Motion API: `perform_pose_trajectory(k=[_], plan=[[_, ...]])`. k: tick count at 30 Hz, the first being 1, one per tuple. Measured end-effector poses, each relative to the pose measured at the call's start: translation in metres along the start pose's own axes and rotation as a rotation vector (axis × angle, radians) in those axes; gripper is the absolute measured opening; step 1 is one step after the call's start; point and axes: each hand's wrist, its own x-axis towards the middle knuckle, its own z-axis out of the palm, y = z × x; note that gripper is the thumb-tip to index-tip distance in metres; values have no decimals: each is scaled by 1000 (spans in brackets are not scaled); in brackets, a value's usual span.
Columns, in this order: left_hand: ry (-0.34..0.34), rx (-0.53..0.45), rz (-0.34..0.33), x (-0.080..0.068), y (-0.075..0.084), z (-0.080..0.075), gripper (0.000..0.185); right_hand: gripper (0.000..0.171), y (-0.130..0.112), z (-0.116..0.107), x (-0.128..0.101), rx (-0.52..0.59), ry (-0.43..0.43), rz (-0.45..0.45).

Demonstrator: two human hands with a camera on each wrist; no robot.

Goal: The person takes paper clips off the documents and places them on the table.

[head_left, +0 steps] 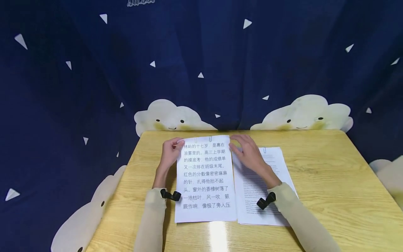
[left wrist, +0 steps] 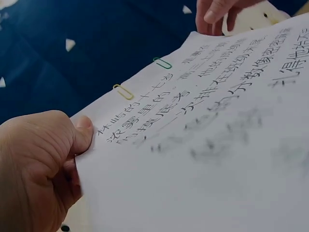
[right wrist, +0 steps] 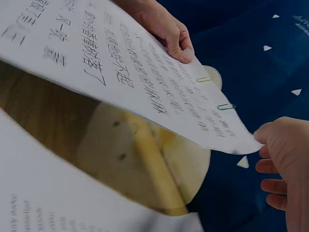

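Observation:
A white paper stack printed with large Chinese characters is held up at its two top corners, its upper end raised off the table. My left hand pinches the top left corner, thumb on the printed face. At the opposite corner, my right hand pinches the paper between thumb and index finger, the other fingers loosely bent in the right wrist view. A yellow paper clip and a green paper clip sit along the top edge, between the hands.
Under my right forearm lies a second paper stack in small print, with a blue paper clip at its top. Both are over a wooden table. Behind its far edge hangs a dark blue curtain with white triangles and clouds.

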Motion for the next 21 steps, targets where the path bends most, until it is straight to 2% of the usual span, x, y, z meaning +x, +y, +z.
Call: perform_pose_trajectory(k=[6, 10, 15, 19, 21], plan=[[0, -45, 9, 1, 26, -2, 16, 42, -10, -14, 3, 37, 34, 90], [-14, -107, 23, 2, 37, -1, 18, 45, -18, -22, 5, 127, 69, 120], [-40, -159, 59, -3, 49, 8, 19, 44, -28, -32, 9, 228, 106, 116], [-53, -186, 79, -6, 55, 19, 17, 41, -35, -42, 9, 222, 132, 100], [-62, -195, 86, -7, 58, 24, 17, 38, -37, -47, 9, 185, 137, 81]])
